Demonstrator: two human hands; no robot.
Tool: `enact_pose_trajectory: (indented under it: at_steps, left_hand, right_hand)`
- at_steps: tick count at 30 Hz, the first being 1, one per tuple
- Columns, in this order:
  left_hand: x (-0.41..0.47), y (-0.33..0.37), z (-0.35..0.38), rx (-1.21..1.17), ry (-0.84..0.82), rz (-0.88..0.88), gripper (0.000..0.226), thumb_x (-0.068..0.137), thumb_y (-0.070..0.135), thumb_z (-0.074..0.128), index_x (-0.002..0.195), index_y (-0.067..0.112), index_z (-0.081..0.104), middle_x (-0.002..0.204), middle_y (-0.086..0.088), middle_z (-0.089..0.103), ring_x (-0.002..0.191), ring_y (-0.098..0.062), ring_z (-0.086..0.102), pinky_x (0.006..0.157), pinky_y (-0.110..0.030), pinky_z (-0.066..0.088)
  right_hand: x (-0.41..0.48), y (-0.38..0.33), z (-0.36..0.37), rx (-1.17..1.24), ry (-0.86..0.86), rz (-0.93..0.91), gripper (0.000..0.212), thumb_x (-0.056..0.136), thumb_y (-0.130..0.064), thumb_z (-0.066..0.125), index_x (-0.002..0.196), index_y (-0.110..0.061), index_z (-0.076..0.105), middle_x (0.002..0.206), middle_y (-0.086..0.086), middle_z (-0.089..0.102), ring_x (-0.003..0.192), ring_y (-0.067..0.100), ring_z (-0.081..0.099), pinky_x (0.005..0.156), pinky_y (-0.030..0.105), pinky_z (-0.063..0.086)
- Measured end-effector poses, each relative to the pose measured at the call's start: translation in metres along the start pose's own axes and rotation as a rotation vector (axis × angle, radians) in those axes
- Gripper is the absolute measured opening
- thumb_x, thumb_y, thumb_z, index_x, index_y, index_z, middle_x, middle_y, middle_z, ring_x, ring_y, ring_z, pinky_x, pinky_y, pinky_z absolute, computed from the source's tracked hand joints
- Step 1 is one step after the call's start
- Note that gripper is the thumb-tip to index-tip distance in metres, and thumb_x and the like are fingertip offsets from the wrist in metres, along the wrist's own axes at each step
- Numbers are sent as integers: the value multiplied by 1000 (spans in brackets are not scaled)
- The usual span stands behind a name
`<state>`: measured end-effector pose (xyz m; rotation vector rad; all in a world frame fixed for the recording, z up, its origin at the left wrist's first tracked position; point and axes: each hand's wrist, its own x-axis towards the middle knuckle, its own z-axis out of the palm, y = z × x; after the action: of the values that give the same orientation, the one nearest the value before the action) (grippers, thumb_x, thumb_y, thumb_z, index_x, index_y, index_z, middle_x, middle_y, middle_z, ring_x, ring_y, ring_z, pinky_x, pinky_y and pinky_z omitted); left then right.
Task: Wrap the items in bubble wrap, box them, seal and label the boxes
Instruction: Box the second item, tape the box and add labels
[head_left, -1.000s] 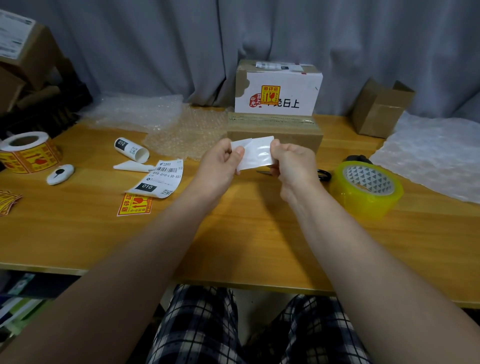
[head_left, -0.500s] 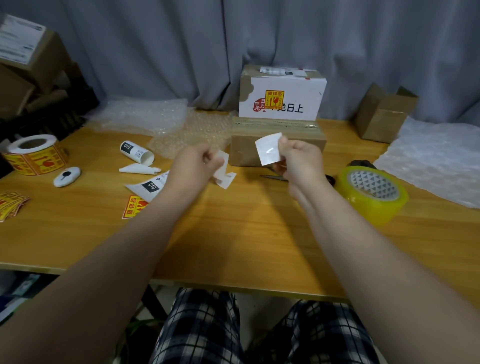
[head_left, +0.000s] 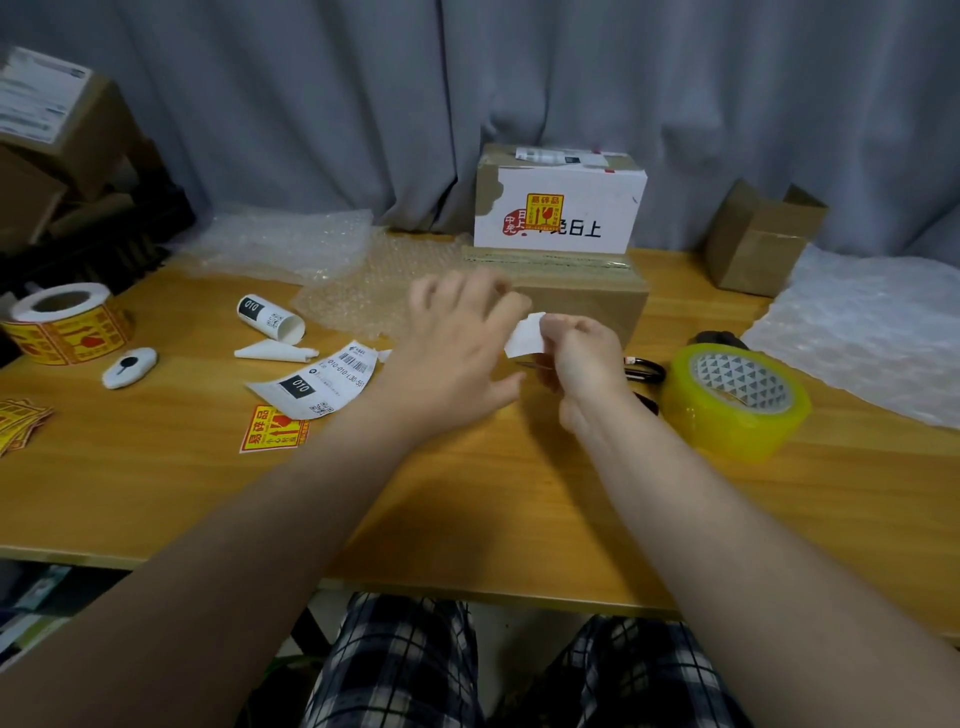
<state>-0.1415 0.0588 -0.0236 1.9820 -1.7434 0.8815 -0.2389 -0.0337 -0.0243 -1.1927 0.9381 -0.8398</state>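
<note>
— Two hands over the wooden table (head_left: 493, 499); what do we hold?
— Our right hand (head_left: 582, 358) pinches a small white label (head_left: 524, 338) between thumb and curled fingers, just in front of the brown box (head_left: 587, 306).
— And our left hand (head_left: 457, 353)?
— Fingers spread and fairly straight, gripping nothing. It is blurred, so we cannot tell whether its fingertips touch the label.
— Where do the boxes stand?
— The brown box sits at the far middle of the table with a white box (head_left: 558, 218) stacked on it. Bubble wrap (head_left: 358, 296) lies to its left, the yellow tape roll (head_left: 737, 400) is on our right, and a printed shipping label (head_left: 317, 384) is on our left.
</note>
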Motion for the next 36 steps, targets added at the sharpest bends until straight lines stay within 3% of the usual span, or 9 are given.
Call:
enact_pose_trajectory:
  at_steps: [4, 8, 12, 17, 21, 24, 29, 32, 36]
  left_hand:
    - [3, 12, 14, 131, 6, 44, 26, 70, 29, 66, 90, 13, 62, 107, -8, 58, 104, -24, 37, 88, -41, 23]
    - [1, 17, 19, -21, 82, -14, 8, 74, 22, 63, 80, 17, 66, 104, -2, 59, 105, -21, 37, 89, -39, 20]
    - [-2, 14, 24, -283, -3, -335, 2, 83, 26, 65, 84, 25, 65, 110, 8, 48, 111, -14, 33, 92, -30, 15]
    - [4, 8, 29, -900, -2, -709, 10, 83, 29, 69, 76, 33, 63, 104, 7, 45, 115, -15, 40, 103, -34, 29]
    - [14, 11, 34, -1017, -37, -713, 7, 84, 30, 68, 79, 34, 66, 100, 8, 47, 116, -18, 45, 105, -42, 35]
    - [23, 4, 41, -759, -41, -693, 16, 84, 37, 67, 95, 27, 72, 99, 14, 50, 116, -19, 44, 104, -45, 34]
    - [42, -21, 45, -431, -67, -448, 53, 93, 41, 52, 138, 15, 46, 143, 0, 42, 135, -20, 30, 115, -39, 21]
    - [48, -36, 56, -429, -223, -255, 61, 92, 48, 49, 143, 18, 38, 152, 0, 33, 142, -18, 21, 117, -38, 10]
    - [47, -41, 70, -450, -199, -250, 71, 78, 52, 67, 137, 19, 45, 140, -1, 43, 132, -19, 31, 110, -34, 24]
  right_hand:
    - [-3, 2, 1, 2, 17, -17, 14, 90, -7, 50, 100, -13, 58, 84, 1, 55, 76, 15, 49, 67, 28, 44]
    - [-2, 2, -5, 22, 48, 44, 24, 90, -4, 48, 109, -14, 58, 89, 2, 57, 78, 16, 51, 71, 30, 44]
    - [4, -5, -18, 261, 110, 160, 19, 93, -15, 43, 106, -15, 57, 75, 5, 56, 61, 16, 51, 55, 28, 42]
    - [13, -2, -33, -61, -186, -12, 21, 88, -21, 63, 108, -17, 58, 103, 4, 66, 97, 15, 63, 73, 24, 50]
    - [20, -2, -32, -172, -170, -196, 4, 88, -15, 68, 89, -13, 65, 82, 3, 69, 71, 6, 64, 62, 17, 51]
    - [34, 0, -29, -297, -95, -273, 13, 89, -18, 67, 76, -17, 65, 84, 7, 71, 81, 18, 67, 76, 31, 56]
    - [53, 4, -23, -391, -8, -290, 15, 88, -21, 68, 74, -18, 65, 83, 5, 70, 84, 19, 67, 85, 40, 55]
    - [56, 9, -18, -403, -4, -300, 18, 87, -22, 70, 70, -20, 63, 77, 2, 68, 80, 19, 66, 83, 40, 55]
    - [62, 13, -13, -413, 23, -325, 18, 85, -27, 71, 72, -17, 65, 74, -1, 65, 77, 18, 65, 77, 41, 57]
